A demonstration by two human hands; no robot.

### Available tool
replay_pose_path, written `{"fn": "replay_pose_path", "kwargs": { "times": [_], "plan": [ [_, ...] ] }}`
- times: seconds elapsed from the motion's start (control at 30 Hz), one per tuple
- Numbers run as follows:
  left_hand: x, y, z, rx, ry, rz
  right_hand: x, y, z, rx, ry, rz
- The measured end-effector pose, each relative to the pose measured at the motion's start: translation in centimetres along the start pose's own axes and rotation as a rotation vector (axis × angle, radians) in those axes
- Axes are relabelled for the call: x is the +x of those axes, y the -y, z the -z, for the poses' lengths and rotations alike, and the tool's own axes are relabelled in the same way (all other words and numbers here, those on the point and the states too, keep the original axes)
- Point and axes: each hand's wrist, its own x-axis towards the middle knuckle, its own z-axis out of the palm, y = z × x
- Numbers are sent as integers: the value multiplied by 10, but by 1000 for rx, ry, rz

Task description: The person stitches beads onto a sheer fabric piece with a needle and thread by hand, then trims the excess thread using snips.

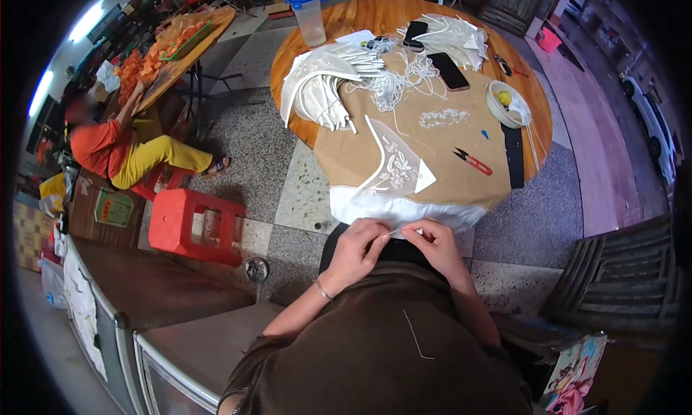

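Observation:
My left hand (pixel 355 250) and my right hand (pixel 435 243) are close together at the table's near edge, fingers pinched on a thin white strip (pixel 394 232) that spans the small gap between them. Just beyond them hangs a white cloth (pixel 404 209) over the edge. On the brown cloth (pixel 432 152) lies a sheer white embroidered piece (pixel 395 162). Red-handled snips (pixel 473 161) rest to its right, with a small blue item (pixel 484 134) and scattered white beads (pixel 444 118) farther back.
The round wooden table (pixel 288 62) also holds stacked white pieces (pixel 317 83), white cords (pixel 396 83), a phone (pixel 448 71), a bowl (pixel 497 112) and a lidded container (pixel 310 24). A red stool (pixel 173 224) stands left; a seated person (pixel 101 144) works at another table.

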Motion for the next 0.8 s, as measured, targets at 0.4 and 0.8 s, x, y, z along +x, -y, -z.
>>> {"fn": "replay_pose_path", "kwargs": {
  "times": [0.4, 0.8],
  "plan": [
    [-8, 20, -11, -540, 9, 532, 2, 9, 11, -371, -589, 263],
    [4, -9, -19, -1277, 18, 875, -10, 23, -13, -573, -352, 529]
  ]
}}
